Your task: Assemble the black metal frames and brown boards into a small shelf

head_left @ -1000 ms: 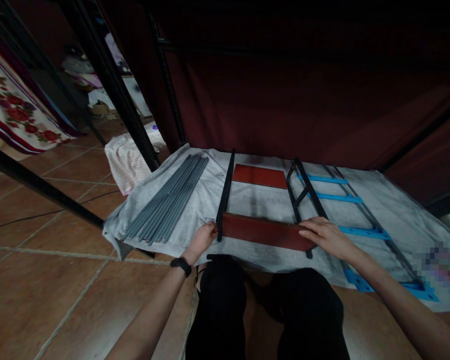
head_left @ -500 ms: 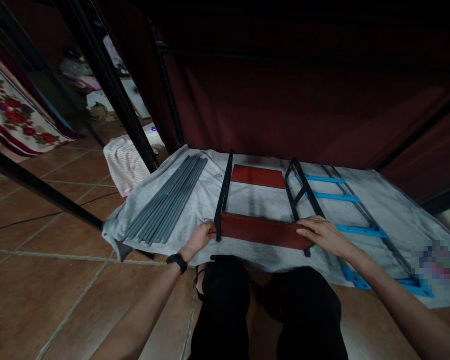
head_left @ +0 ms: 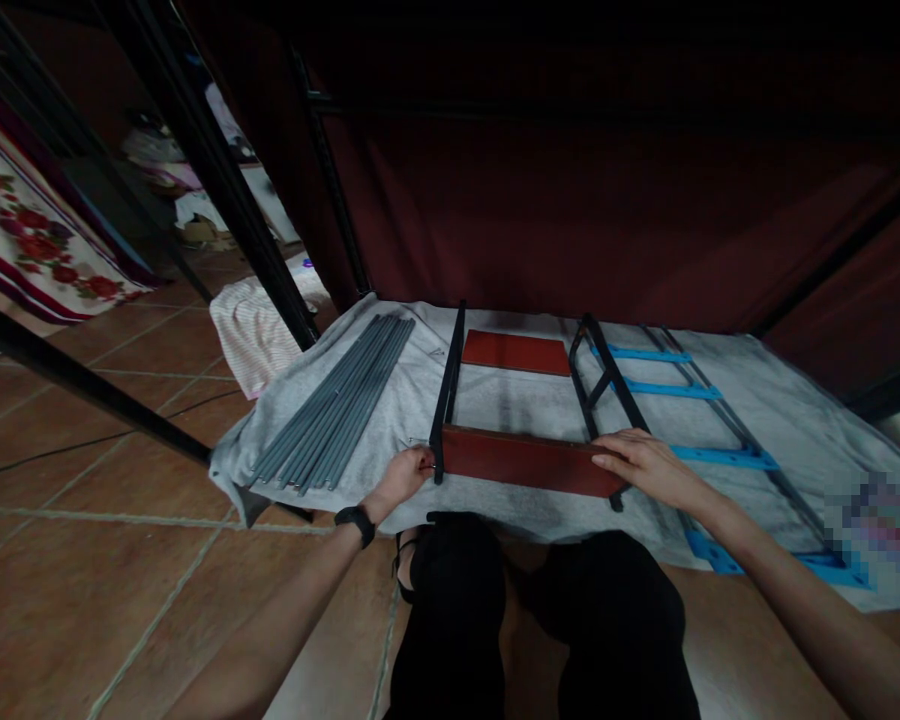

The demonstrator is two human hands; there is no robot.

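A red-brown board (head_left: pixel 525 460) stands on edge between two black metal side frames (head_left: pixel 448 385). My left hand (head_left: pixel 405 475) is pinched at the outer side of the left frame, near its front end; a small glint shows at the fingertips, but what they hold is too small to name. At the other end, my right hand (head_left: pixel 641 465) grips the top edge of the board, close to the right black frame (head_left: pixel 616 385). A second, brighter red board (head_left: pixel 516 353) lies farther back between the frames. Small metal screws (head_left: pixel 436 351) rest on the cloth left of the left frame.
A bundle of grey rods (head_left: pixel 337 400) lies on the grey cloth (head_left: pixel 247 470) to the left. Blue rungs (head_left: pixel 727 458) joined by dark rods lie to the right. Black posts (head_left: pixel 217 190) and a dark red curtain (head_left: pixel 555 220) stand around the low surface.
The view has shifted very slightly. Both hands keep their places, the left at the frame's outer side and the right on the board.
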